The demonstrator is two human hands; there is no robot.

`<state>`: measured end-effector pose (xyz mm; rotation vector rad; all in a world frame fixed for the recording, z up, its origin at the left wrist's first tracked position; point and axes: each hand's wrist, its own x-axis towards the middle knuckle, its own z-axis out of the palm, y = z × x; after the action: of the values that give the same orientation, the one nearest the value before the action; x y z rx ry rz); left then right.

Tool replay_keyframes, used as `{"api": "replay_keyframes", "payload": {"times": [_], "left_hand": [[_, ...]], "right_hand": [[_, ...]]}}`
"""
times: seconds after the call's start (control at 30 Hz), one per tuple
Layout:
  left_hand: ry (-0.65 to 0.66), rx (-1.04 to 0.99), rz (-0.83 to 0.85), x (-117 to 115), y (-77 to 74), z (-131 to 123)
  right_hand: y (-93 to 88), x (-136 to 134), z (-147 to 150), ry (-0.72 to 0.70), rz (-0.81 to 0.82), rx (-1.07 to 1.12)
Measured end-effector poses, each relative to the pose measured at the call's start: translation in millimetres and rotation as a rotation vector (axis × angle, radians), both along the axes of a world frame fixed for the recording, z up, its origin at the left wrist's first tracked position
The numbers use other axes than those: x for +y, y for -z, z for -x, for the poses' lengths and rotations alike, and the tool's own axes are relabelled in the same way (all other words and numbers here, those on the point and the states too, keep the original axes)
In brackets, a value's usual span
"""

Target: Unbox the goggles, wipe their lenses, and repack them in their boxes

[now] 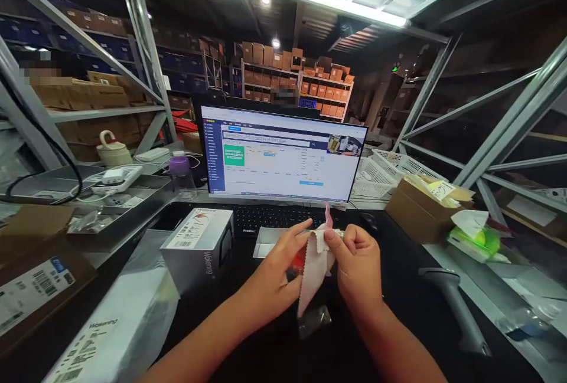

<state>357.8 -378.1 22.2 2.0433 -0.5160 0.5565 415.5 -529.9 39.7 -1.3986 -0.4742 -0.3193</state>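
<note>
Both my hands meet in front of the keyboard over the black desk mat. My left hand pinches the left edge of a pale beige cloth, with something red showing behind its fingers. My right hand is closed on the cloth's top right corner, where a small pink piece sticks up. The cloth hangs down between the hands. A small clear plastic bag lies on the mat just below it.
A monitor stands behind the keyboard. A grey and white product box and a long white box sit at left, a barcode scanner and a cardboard box with tissues at right. Metal shelving surrounds the desk.
</note>
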Motion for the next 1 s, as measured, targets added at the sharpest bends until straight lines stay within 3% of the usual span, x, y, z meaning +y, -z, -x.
{"api": "replay_keyframes", "payload": {"times": [0.13, 0.27, 0.43, 0.5, 0.57, 0.67, 0.73, 0.8, 1.0], "left_hand": [[-0.062, -0.038, 0.077, -0.8, 4.3, -1.6], [-0.064, 0.01, 0.152, 4.0, 2.6, -0.7], [-0.007, 0.052, -0.034, 5.7, -6.8, 3.6], [0.007, 0.049, -0.057, 4.0, -8.6, 3.7], [0.003, 0.041, -0.033, 3.0, -8.2, 2.4], [-0.025, 0.016, 0.089, 4.4, -5.1, -0.7], [-0.042, -0.009, 0.141, 6.8, -3.4, -2.1], [-0.025, -0.009, 0.138, 9.2, -3.5, -1.8], [0.15, 0.189, -0.046, 14.7, -14.8, 8.0]], "right_hand": [[10.0, 10.7, 9.9, 0.047, 0.013, -0.04], [15.4, 18.7, 17.9, -0.109, 0.112, -0.073], [-5.7, 6.8, -4.9, -0.239, -0.116, 0.153], [-7.1, 6.3, -9.5, -0.207, -0.172, 0.162], [0.0, 11.2, -5.3, -0.087, -0.148, 0.087], [16.9, 21.9, 10.1, 0.05, 0.032, -0.142], [22.3, 24.9, 17.2, 0.007, 0.142, -0.24], [18.5, 21.8, 17.0, -0.089, 0.154, -0.189], [-10.7, -4.9, -4.3, -0.265, -0.104, 0.121]]}}
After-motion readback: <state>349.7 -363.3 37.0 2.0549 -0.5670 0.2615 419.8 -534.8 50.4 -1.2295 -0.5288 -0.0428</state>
